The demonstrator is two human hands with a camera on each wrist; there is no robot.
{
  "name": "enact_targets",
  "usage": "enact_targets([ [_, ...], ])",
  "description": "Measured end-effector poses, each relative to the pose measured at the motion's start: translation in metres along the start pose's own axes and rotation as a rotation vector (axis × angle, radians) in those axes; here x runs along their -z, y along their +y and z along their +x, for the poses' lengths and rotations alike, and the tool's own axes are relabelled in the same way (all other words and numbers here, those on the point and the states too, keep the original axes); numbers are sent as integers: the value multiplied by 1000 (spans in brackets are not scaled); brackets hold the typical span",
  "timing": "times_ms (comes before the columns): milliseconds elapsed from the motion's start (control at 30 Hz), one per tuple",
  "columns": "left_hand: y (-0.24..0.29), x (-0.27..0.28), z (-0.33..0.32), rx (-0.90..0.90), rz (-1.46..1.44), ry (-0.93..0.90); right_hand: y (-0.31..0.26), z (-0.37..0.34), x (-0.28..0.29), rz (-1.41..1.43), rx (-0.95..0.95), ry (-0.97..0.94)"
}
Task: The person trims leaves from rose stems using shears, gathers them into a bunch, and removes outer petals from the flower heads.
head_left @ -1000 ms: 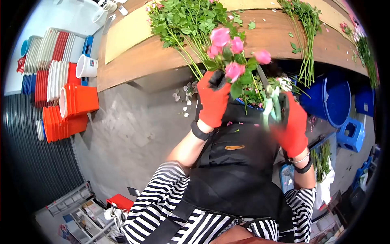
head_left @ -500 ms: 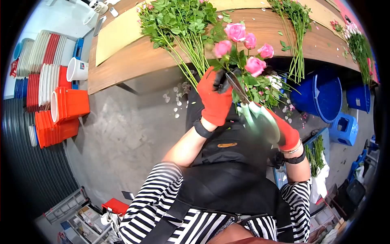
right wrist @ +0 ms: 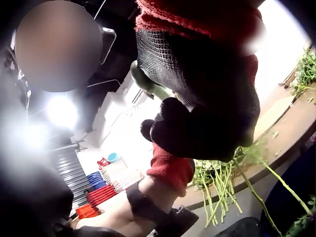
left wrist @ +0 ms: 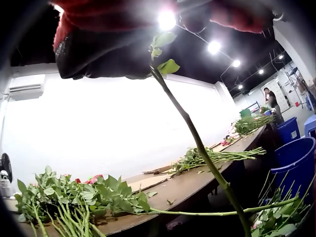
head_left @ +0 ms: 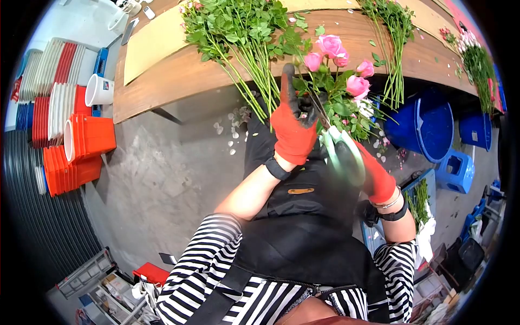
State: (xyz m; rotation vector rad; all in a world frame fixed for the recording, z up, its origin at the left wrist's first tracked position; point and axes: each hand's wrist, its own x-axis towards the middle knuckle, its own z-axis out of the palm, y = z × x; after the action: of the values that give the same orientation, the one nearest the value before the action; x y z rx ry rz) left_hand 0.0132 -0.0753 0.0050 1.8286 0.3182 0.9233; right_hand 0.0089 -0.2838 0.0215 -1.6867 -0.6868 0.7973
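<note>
Pink roses (head_left: 349,65) are up at one o'clock from the left hand (head_left: 295,130) and nearly twelve from the right hand (head_left: 376,176), heads fanned out beyond both gloves! Biggest thing here, the wooden table (head_left: 162,89) sweeps across the top of the head view, through twelve o'clock. Down comes the eye to the big blue bucket (head_left: 403,130), between two and three o'clock in that same view. Over to the leafy bundle (head_left: 233,30), resting on the table at eleven o'clock from the left hand, stems poking over the edge. Now the hands, both gloved in red and black! The right has its fingers wrapped round the pale green handles of the shears (head_left: 341,151), which angle off towards eleven o'clock, the dark blades right beside the left hand. And the left: index finger straight up, the others bent in, clasping a thin green stem (left wrist: 190,123) that runs down towards five o'clock in the left wrist view; it looks like one of the roses' own, though the gloves hide the join.
</note>
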Motion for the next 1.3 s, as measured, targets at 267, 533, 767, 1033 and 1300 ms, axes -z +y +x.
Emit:
enact_targets([
  [267, -11, 4, -1, -77, 89, -13, -11, 6, -17, 296, -103, 266],
  [533, -5, 6, 4, -104, 53, -52, -49, 21, -17, -833, 157, 496],
  [767, -1, 6, 6, -73, 25, -72, -35, 27, -30, -720, 177, 515],
  [1033, -9, 6, 2, -71, 83, -37, -29, 26, -37, -760, 148, 528],
  [1300, -6, 10, 10, 10, 89, -66, -15, 28, -17, -446, 87, 501],
])
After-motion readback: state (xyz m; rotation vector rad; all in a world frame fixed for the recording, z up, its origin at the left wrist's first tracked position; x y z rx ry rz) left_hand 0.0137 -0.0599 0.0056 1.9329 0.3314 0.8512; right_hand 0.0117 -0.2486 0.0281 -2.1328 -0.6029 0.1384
